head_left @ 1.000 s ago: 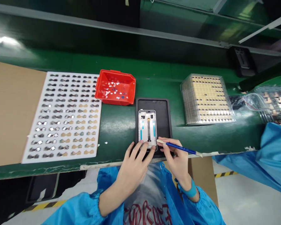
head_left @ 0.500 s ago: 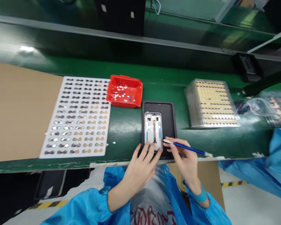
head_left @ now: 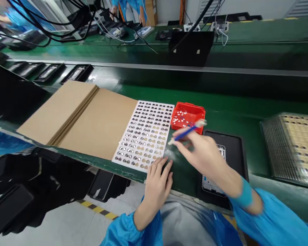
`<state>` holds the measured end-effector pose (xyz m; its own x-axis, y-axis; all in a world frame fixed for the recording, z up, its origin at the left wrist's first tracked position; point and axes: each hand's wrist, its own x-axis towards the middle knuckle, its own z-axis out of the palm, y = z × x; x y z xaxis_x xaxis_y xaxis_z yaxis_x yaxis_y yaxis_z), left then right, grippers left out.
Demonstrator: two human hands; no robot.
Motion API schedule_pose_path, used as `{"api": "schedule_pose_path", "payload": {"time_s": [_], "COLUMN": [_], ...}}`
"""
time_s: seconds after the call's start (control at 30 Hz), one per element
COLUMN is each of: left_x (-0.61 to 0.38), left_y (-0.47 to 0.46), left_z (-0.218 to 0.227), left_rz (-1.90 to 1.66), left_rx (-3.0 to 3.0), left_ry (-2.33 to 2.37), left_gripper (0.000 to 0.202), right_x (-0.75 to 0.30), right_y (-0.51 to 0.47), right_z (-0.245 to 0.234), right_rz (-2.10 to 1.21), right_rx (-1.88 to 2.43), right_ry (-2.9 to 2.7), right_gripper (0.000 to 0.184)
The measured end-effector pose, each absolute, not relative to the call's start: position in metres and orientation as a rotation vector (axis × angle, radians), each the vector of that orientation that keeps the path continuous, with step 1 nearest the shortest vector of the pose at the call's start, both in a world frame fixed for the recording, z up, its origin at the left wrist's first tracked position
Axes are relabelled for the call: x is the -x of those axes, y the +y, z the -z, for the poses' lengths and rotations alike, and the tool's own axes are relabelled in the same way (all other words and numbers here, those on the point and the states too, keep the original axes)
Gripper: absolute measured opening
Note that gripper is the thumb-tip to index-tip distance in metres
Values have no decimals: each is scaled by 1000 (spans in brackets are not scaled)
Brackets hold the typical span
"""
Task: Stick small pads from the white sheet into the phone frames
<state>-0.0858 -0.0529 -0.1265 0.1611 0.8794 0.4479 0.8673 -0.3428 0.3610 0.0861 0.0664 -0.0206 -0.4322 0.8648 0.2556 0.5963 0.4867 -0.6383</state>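
Note:
My right hand (head_left: 204,153) grips a blue pen-like stick (head_left: 186,132) with whitish ends, held above the bench between the sticker sheet and the red bin. Its exact kind is unclear. My left hand (head_left: 157,182) lies with fingers extended on the lower right corner of the white sheet (head_left: 115,158), which carries rows of small dark and tan bow-shaped stickers. Under my right forearm a phone frame (head_left: 207,184) sits in a black tray (head_left: 237,147); the arm hides much of it.
Behind the sheet's right edge stands a red bin (head_left: 201,111) with small white and blue scraps. Brown cardboard (head_left: 102,119) lies to the left. Stacked clear trays (head_left: 274,147) stand at the right. Black trays (head_left: 77,73) line the far left, and co-workers (head_left: 133,8) are at the back.
My view has turned left. My left hand has moved from the phone frame to the sheet's corner. My right hand has carried the blue stick leftward, away from the phone frame.

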Motion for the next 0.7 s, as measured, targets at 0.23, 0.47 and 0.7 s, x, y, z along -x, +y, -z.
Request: {"api": "schedule_pose_path", "payload": {"time_s": [0.23, 0.47, 0.7], "left_x": [82, 86, 84], "left_y": [-52, -45, -35], "left_z": [127, 120, 99], "left_rz": [-1066, -1077, -1102], "left_rx": [-2306, -2303, -2254], "left_ry": [1772, 1743, 1665], "left_gripper": [33, 28, 24], "right_x": [6, -19, -138], "right_y": [131, 118, 64], "right_z": [49, 46, 23], "right_rz": [-518, -851, -1458], "right_rx": [1303, 1186, 1167], "right_ry": [-2626, -2141, -1284], "right_gripper": [36, 20, 32]}}
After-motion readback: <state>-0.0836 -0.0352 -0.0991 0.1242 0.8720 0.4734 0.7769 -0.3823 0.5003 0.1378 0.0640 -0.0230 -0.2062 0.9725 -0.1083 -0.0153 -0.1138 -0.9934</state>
